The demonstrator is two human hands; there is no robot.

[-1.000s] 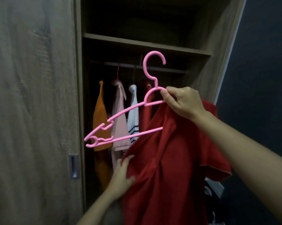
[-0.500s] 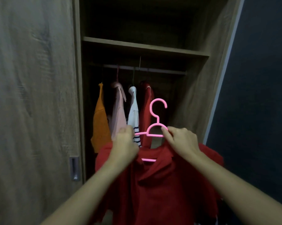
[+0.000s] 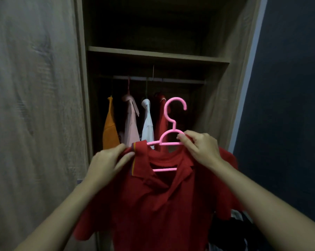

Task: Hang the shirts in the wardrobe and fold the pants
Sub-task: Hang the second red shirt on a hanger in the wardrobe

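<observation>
both hands point(image 3: 107, 163) point(image 3: 200, 148) grip red shirt point(image 3: 158, 205) on pink hanger point(image 3: 171, 127); wardrobe point(image 3: 214, 98) holds 4 shirts point(image 3: 131, 122).

Bare forearms, apparently no sleeves.

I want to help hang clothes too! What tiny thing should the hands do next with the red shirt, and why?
Probably tug the collar over the left end of the pink hanger. The left hand pinches the red shirt there, with bare hanger arm showing beside the collar, while the right hand holds the other shoulder. The rail can come after.
</observation>
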